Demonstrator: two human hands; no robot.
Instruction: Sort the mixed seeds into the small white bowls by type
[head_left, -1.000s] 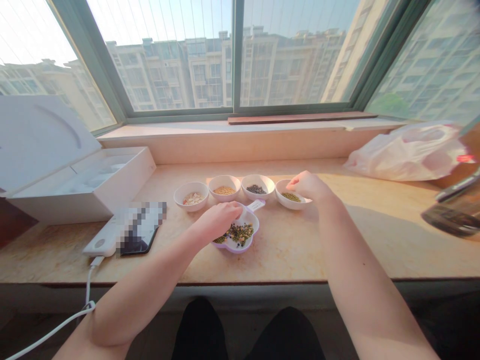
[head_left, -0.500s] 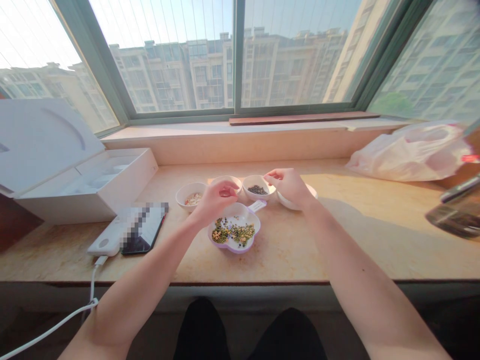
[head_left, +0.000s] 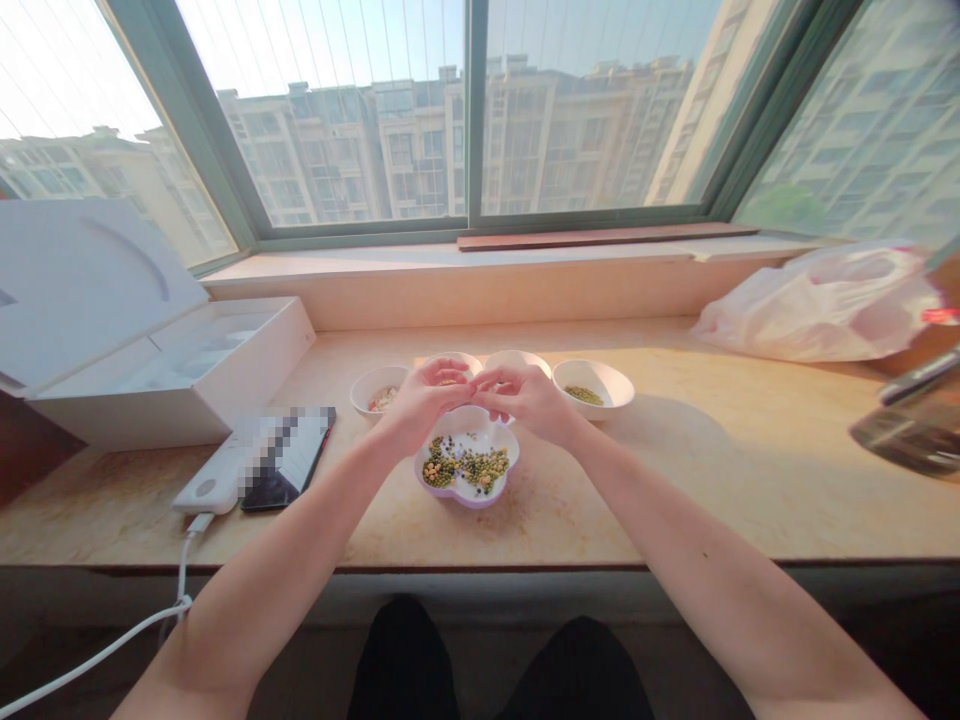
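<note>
My left hand (head_left: 429,397) and my right hand (head_left: 522,398) meet fingertip to fingertip above the far rim of a white and lilac dish (head_left: 466,492). Mixed green, dark and tan beans (head_left: 480,466) lie in that dish. Both hands have curled fingers; whatever they pinch is too small to make out. Behind them stand white bowls: the left one (head_left: 360,390) holds pale pieces, and the right one (head_left: 616,387) holds green beans (head_left: 583,395). Two middle bowls are partly covered by my hands, and the dish's handle is hidden.
At left are an open white box (head_left: 142,410), a phone (head_left: 281,480) and a white power bank (head_left: 206,485) with a cable. On the right lie a plastic bag (head_left: 817,305) and a dark transparent container (head_left: 907,430). A window borders the counter (head_left: 720,500) at the back.
My right hand has moved left from above the dark-bean bowl to meet my left hand over the dish. The right bowl of green beans is now uncovered.
</note>
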